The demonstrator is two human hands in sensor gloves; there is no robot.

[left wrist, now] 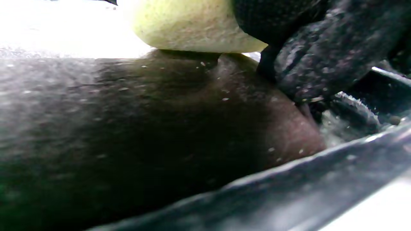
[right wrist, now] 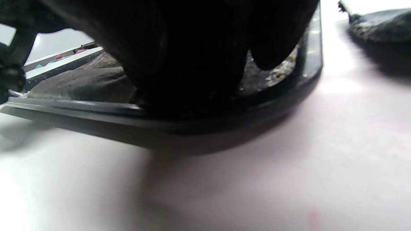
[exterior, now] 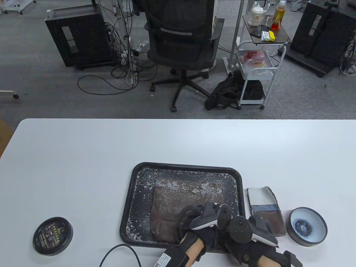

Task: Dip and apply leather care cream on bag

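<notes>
A brown leather bag (exterior: 178,205) lies in a black tray (exterior: 133,194) flecked with white bits. My left hand (exterior: 198,222) is over the bag's near right part. In the left wrist view its fingers (left wrist: 257,22) pinch a pale yellow sponge (left wrist: 192,25) that presses on the bag (left wrist: 144,112). My right hand (exterior: 250,233) is at the tray's near right corner. In the right wrist view its fingers (right wrist: 199,64) reach over the tray rim (right wrist: 224,118); what they hold is hidden. The open cream tin (exterior: 307,226) stands to the right.
The tin's black lid (exterior: 52,232) lies at the near left of the white table. A leather and cloth swatch (exterior: 265,210) lies between tray and tin. A black cable (exterior: 119,250) loops by the near edge. A chair and carts stand beyond the table.
</notes>
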